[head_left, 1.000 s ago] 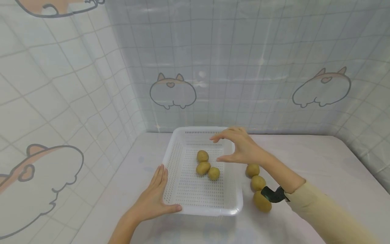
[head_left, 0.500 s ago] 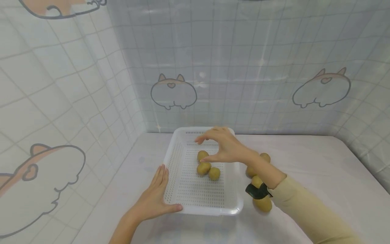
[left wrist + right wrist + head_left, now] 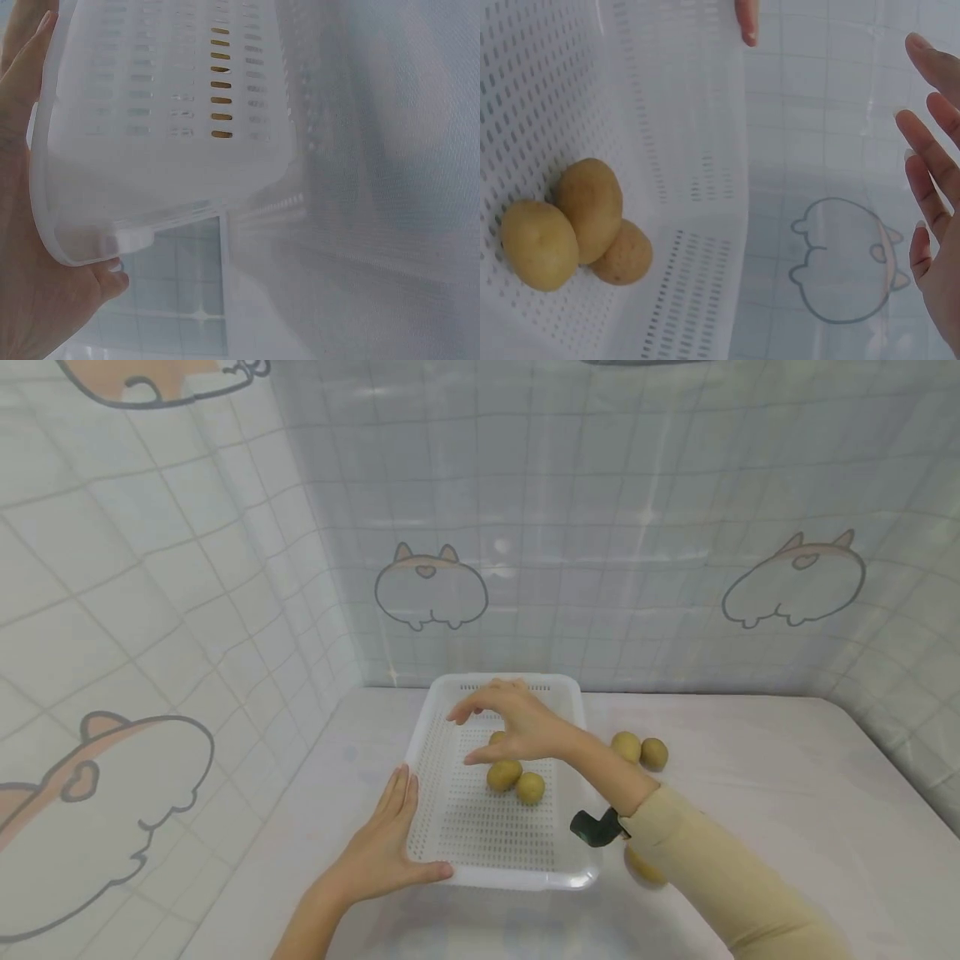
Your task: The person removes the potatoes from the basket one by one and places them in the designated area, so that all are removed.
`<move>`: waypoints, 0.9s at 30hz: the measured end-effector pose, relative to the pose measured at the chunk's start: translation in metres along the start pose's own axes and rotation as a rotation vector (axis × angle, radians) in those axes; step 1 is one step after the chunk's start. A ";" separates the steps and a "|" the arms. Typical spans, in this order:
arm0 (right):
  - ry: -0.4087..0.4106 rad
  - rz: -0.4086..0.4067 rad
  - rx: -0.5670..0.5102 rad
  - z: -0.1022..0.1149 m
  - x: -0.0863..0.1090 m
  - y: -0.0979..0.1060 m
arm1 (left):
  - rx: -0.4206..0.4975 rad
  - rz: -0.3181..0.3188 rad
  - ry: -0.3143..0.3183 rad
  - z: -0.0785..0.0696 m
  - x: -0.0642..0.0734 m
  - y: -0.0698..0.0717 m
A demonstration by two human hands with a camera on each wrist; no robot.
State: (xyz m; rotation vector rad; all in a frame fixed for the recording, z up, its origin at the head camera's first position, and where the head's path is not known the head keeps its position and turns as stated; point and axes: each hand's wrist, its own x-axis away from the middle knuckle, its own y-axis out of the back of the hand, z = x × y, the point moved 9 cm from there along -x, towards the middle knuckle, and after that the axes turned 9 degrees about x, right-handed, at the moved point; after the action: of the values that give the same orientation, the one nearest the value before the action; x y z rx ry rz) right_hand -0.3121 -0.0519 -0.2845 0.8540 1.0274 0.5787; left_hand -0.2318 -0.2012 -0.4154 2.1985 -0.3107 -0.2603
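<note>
A white perforated plastic basket (image 3: 495, 878) stands on the table, holding three potatoes (image 3: 540, 245) grouped on its floor. My left hand (image 3: 378, 847) spans its near left corner, fingers straight along the left side and thumb on the front rim; the left wrist view shows that thumb (image 3: 111, 279) at the corner. Above the basket hovers my right hand (image 3: 513, 727), thumb and fingers spread apart with nothing between them. In the head view it partly covers the rearmost potato (image 3: 497, 738). The right wrist view has the right hand's fingers (image 3: 930, 154) apart from the basket.
Right of the basket, a potato (image 3: 626, 747) and a smaller potato (image 3: 654, 754) lie on the table (image 3: 757, 777). Nearer the front, another potato (image 3: 642, 865) is partly behind the right sleeve (image 3: 697, 852). A tile-patterned curtain (image 3: 600, 527) closes off the back and sides.
My right hand has moved left across the basket, from its right rim to over its middle, staying spread. The left hand keeps its place at the corner.
</note>
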 end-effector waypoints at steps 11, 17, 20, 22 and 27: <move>-0.059 0.040 0.004 -0.013 -0.007 -0.028 | -0.016 0.002 -0.007 0.000 0.000 -0.001; -0.087 0.038 0.003 -0.022 -0.007 -0.039 | -0.017 0.006 -0.006 0.000 0.000 -0.002; -0.105 0.040 0.006 -0.026 -0.005 -0.044 | -0.019 0.007 -0.006 0.000 -0.001 -0.002; -0.115 0.045 0.008 -0.028 -0.004 -0.046 | -0.018 0.008 -0.008 0.000 -0.001 -0.002; -0.129 0.064 0.020 -0.033 -0.002 -0.050 | -0.016 0.011 -0.003 0.001 -0.001 -0.001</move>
State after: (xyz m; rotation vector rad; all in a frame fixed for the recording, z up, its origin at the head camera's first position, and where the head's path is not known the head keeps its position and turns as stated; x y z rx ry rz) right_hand -0.3414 -0.0704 -0.3329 0.9325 0.8925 0.5612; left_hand -0.2326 -0.2005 -0.4168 2.1802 -0.3209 -0.2595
